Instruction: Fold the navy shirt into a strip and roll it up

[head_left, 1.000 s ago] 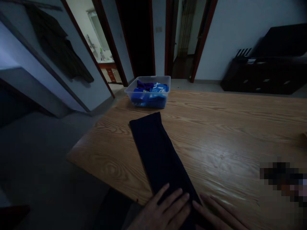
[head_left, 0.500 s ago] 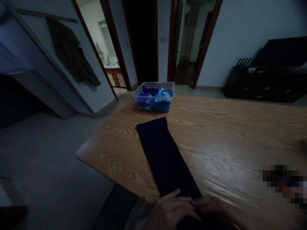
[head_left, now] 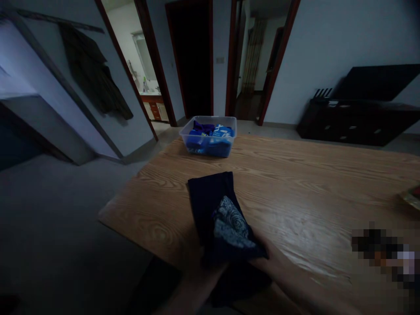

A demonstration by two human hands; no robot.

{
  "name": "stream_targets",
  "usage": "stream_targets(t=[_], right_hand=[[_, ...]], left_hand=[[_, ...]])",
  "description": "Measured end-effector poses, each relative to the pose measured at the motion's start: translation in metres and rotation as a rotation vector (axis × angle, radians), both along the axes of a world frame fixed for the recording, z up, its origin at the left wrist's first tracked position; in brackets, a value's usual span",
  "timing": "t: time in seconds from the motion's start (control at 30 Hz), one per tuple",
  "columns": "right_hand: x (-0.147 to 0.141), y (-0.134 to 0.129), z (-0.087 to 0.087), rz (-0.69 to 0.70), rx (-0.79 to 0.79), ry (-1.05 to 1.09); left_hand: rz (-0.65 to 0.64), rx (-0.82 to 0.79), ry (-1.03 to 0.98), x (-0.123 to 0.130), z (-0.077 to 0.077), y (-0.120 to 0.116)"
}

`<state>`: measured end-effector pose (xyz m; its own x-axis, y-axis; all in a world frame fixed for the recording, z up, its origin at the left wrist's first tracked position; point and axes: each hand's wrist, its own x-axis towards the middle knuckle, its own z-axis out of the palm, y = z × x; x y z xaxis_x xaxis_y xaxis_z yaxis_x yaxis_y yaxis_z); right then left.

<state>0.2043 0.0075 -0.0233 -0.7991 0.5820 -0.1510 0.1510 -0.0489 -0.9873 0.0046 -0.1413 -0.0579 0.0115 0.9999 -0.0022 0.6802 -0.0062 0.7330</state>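
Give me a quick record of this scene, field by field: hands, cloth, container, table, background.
left hand: under the near end of the dark cloth, lifting it
right hand: gripping the same near end from the right side
dark cloth: navy, long and narrow, near end folded up and over, showing a pale patterned print
clear plastic tub: at the far table edge, holding blue fabric items
table: light wood grain
background: dark cabinet by the right wall
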Motion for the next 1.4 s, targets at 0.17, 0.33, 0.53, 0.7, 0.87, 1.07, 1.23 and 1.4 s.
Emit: stream_targets(t=[0.17, 0.33, 0.53, 0.7, 0.87, 1.07, 1.23, 1.4], right_hand=[[-0.041, 0.029, 0.019, -0.084, -0.339, -0.029], [-0.086, 0.066, 0.039, -0.009, -0.051, 0.048], [-0.148, 0.125, 0.023, 0.044, 0.310, 0.033], [-0.145, 0.135, 0.014, 0.009, 0.667, -0.019], [-0.059, 0.079, 0.035, 0.423, 1.007, -0.021], [-0.015, 0.037, 0.000, 0.535, 1.521, -0.083], [-0.037, 0.036, -0.008, 0.558, 1.700, 0.024], [-0.022, 0.026, 0.033, 0.554, 1.400, -0.028]], left_hand=[[0.407, -0.387, -0.486, -0.009, 0.050, 0.008], [0.361, -0.275, -0.605, -0.038, 0.069, 0.033], [0.512, -0.002, -0.096, -0.084, 0.039, 0.074], [0.642, 0.201, 0.251, -0.091, 0.023, 0.075], [0.247, 0.280, 0.547, -0.103, 0.032, 0.075], [-0.012, 0.042, 0.446, -0.146, 0.030, 0.135], [-0.143, -0.024, 0.453, -0.153, 0.042, 0.164], [-0.203, 0.013, 0.443, -0.119, 0.039, 0.152]])
